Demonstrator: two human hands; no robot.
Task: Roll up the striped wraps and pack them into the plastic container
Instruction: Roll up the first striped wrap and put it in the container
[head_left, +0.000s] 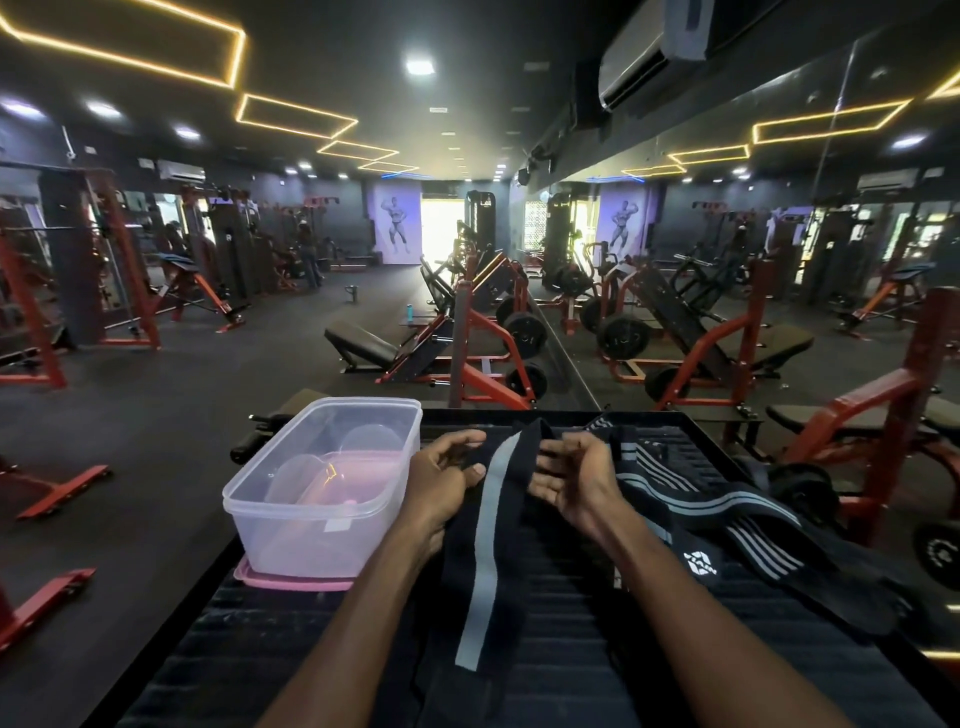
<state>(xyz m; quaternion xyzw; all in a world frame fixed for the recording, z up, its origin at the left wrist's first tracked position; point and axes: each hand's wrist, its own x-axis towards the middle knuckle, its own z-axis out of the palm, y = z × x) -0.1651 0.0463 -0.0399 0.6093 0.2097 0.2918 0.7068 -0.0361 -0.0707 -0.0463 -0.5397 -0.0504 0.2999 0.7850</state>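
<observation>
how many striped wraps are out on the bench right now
2 that I can tell: one black wrap with a single grey stripe between both hands, one black multi-striped wrap heaped right of them; folds may hide more.

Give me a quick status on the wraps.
Left hand and right hand gripping one wrap, unrolled. Second wrap loose, right. Container holds none. Nothing blocking.
</observation>
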